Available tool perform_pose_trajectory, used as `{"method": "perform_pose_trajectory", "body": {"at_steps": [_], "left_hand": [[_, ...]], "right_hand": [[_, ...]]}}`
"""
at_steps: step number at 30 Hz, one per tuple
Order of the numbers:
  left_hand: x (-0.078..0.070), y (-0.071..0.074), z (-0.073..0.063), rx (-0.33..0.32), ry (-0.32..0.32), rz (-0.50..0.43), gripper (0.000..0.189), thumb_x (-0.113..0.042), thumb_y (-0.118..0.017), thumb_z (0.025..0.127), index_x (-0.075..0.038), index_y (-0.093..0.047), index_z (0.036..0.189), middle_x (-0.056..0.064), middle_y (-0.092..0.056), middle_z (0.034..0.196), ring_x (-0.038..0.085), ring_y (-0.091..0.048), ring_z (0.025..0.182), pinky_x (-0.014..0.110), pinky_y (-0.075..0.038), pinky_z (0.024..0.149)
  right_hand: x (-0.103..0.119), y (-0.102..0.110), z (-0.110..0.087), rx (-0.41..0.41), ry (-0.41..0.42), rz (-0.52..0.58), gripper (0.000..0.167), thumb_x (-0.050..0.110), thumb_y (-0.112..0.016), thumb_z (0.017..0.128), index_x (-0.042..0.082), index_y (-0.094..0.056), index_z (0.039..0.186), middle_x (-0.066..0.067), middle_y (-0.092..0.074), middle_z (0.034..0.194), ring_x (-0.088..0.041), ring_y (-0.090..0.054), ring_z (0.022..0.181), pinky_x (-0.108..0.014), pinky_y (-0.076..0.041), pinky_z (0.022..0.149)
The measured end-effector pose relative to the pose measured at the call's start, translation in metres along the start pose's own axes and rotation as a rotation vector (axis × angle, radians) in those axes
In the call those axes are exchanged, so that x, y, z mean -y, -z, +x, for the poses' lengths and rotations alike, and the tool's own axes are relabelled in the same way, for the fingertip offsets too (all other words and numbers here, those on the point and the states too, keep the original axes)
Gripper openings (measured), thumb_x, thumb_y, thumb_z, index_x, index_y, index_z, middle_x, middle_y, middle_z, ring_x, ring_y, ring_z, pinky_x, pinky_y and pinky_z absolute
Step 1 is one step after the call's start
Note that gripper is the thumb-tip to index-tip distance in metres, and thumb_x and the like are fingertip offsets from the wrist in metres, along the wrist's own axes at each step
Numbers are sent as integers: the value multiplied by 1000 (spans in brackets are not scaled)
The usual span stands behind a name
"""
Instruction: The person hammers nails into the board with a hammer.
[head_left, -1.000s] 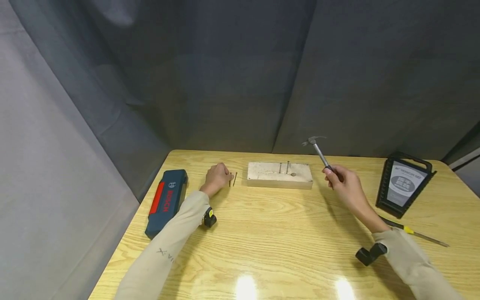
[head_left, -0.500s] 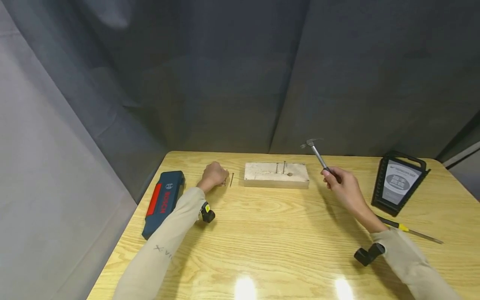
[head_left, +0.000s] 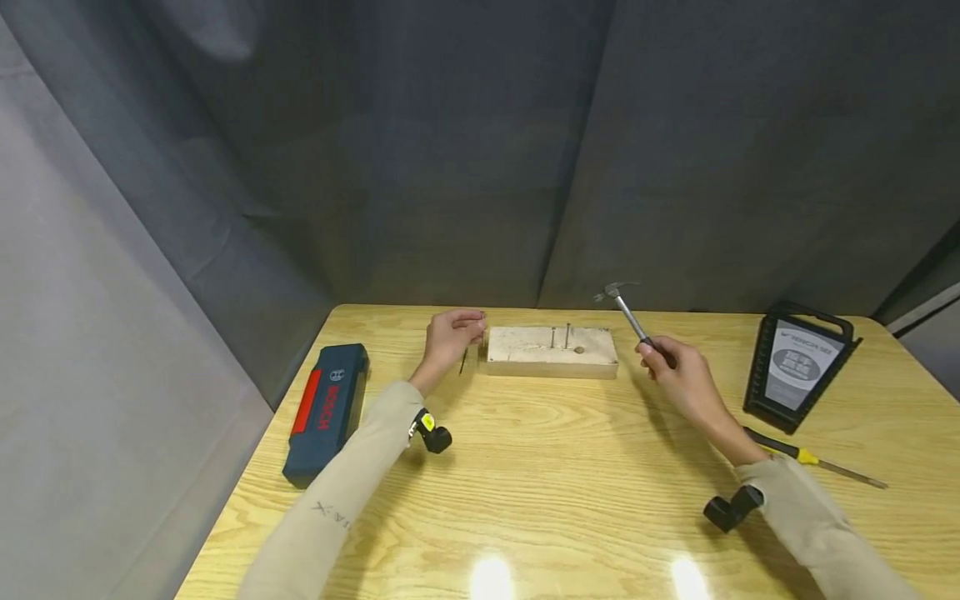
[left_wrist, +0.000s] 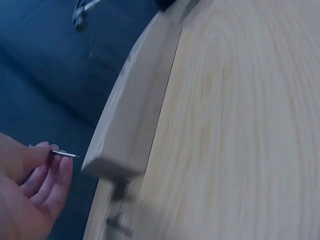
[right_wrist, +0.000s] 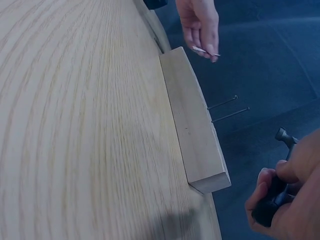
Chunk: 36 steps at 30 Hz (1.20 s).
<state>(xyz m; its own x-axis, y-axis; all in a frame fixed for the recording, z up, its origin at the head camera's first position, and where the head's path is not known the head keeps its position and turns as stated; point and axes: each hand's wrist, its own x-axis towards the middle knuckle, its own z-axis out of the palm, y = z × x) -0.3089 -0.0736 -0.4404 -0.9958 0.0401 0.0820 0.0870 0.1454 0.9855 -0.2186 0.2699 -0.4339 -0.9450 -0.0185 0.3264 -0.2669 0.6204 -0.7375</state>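
When taken from the wearer's side outward, first a long black-and-yellow-handled screwdriver (head_left: 813,458) with a steel shaft, on the pale wood-grain table (head_left: 525,483), partly behind the beige right sleeve (head_left: 817,525). Across to the left, a flat dark-blue and red plastic case (head_left: 327,412), long side slanting away from the body. Next, the right hand (head_left: 678,379), above the tabletop, fingers wrapped round the dark grip of a small steel claw hammer (head_left: 630,318), head tipped up and leftward. Farther right, a black plastic tool holder (head_left: 798,367) with a white label.

Then the rectangular pale wooden block (head_left: 525,358), long axis running left to right. Just off its left end, the left hand (head_left: 450,340), with a thin steel nail (left_wrist: 65,153) pinched between thumb and fingertips, other fingers bent (impossible to tell how many against the metal). Nail apart from the wood, tip towards that left end in the left wrist view. Left hand nearer the left end, right hand just past the opposite one. In the top, right of centre, two upright steel nails (head_left: 567,335); left of the block, a dark slender loose nail (head_left: 462,360). At the back, a dark grey cloth curtain (head_left: 450,167).
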Motion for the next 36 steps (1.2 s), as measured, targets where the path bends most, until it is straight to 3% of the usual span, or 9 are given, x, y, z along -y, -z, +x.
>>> {"method": "perform_pose_trajectory", "body": {"at_steps": [7,13,21,31,36], "left_hand": [[1,-36,-4,85,-107,-63,19,-1,-71,99,8,-71,116,24,-74,110,39,-74,99,37,-66,84],[9,-54,-2,145,-171,-60,18,-1,-70,99,6,-70,116,24,-73,111,40,-73,102,40,-65,88],[13,-66,0,164,-233,-120,20,1,-70,99,9,-68,117,26,-73,112,44,-73,105,42,-65,90],[22,-69,-2,176,-298,-32,19,-2,-69,100,8,-68,116,23,-73,111,36,-75,104,32,-65,89],[23,-69,-1,183,-322,-16,19,-3,-69,100,6,-69,117,22,-73,111,35,-75,103,33,-65,88]], "right_hand": [[-3,-4,0,22,-15,12,27,18,-55,111,-6,-68,106,-17,-62,82,-7,-48,64,-21,-41,51],[-2,-5,0,33,-22,25,28,18,-55,111,-6,-68,106,-17,-61,82,-7,-49,63,-22,-41,51],[0,-3,-3,36,-41,18,29,18,-53,112,-6,-67,107,-19,-61,83,-9,-48,63,-23,-41,51],[4,-6,-3,49,-26,35,26,16,-54,111,-5,-67,105,-17,-60,80,-8,-49,63,-23,-42,52],[8,-6,-3,41,10,20,25,16,-55,111,-5,-67,104,-19,-60,80,-9,-48,63,-24,-41,52]]}}
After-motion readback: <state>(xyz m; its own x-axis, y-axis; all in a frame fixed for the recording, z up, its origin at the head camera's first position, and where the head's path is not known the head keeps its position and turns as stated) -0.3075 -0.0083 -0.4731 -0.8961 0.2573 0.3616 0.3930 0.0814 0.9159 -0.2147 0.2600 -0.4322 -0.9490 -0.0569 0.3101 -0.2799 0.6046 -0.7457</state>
